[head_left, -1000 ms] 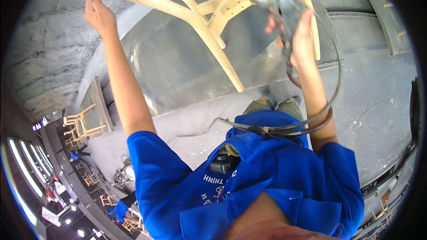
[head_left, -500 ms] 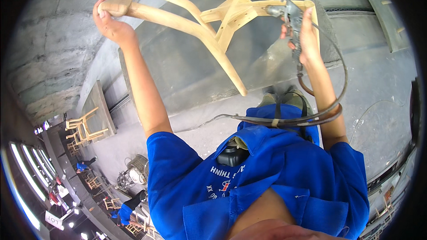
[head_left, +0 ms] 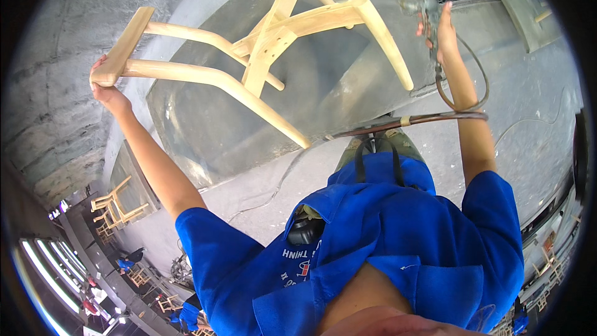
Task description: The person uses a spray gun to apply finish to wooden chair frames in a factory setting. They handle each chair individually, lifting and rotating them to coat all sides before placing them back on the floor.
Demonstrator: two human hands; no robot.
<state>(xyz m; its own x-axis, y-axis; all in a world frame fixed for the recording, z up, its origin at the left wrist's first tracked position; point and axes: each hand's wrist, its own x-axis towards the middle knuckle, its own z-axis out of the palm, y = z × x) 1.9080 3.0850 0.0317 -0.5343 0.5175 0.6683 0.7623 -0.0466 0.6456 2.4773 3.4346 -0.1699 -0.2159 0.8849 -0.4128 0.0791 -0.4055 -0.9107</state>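
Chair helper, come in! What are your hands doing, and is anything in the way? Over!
Left hand gripping one end of wooden chair. Right hand holding spray gun, apart from chair. Hose crossing right forearm, not between gun and chair.

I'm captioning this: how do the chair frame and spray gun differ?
The chair frame is pale wood, the spray gun grey. The chair frame is much larger than the spray gun. The left hand grips the chair frame; the right hand holds the spray gun. Both are hand-held.
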